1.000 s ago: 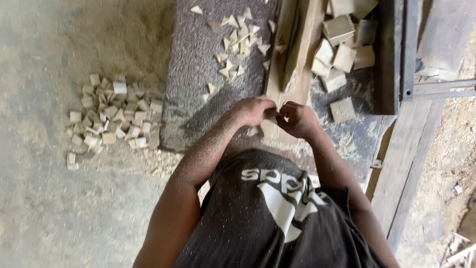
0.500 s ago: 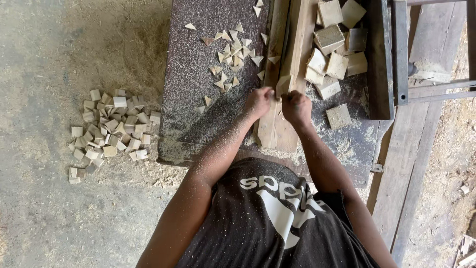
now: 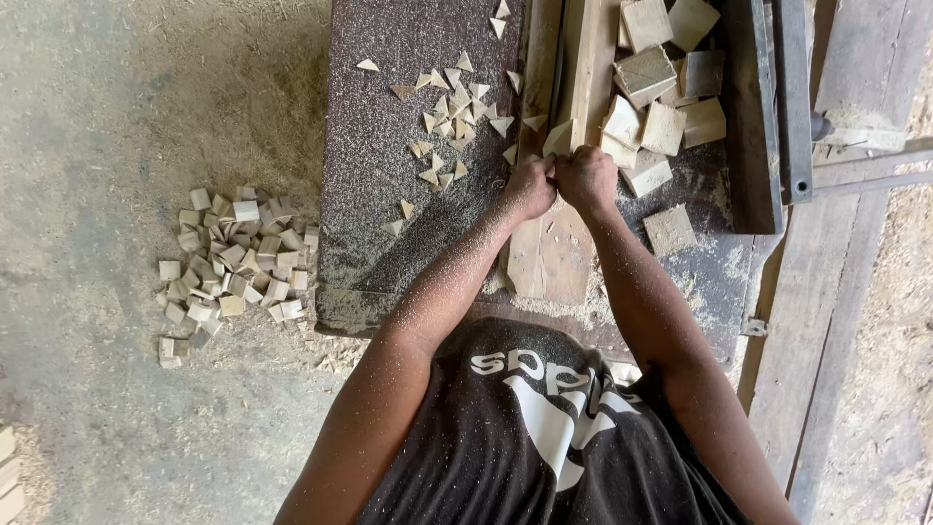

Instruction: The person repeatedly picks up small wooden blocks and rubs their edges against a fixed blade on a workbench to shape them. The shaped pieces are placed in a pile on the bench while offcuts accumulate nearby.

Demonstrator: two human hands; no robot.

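Observation:
My left hand (image 3: 530, 187) and my right hand (image 3: 586, 178) are closed side by side on a small pale wood piece (image 3: 558, 138), pressed onto a long wooden guide board (image 3: 556, 248) on the dark saw table (image 3: 389, 224). The piece sticks out just beyond my fingers, next to a narrow slot between the boards. Several small triangular offcuts (image 3: 452, 112) lie scattered left of my left hand. A heap of square wooden blocks (image 3: 661, 92) rests right of my right hand.
A pile of small cut wooden blocks (image 3: 233, 267) lies on the sawdust-covered floor at the left. A metal frame rail (image 3: 792, 107) and wooden planks (image 3: 836, 321) run along the right. One loose block (image 3: 670, 229) sits near my right forearm.
Both hands have moved forward along the guide board, away from my body, still holding the small wood piece between them.

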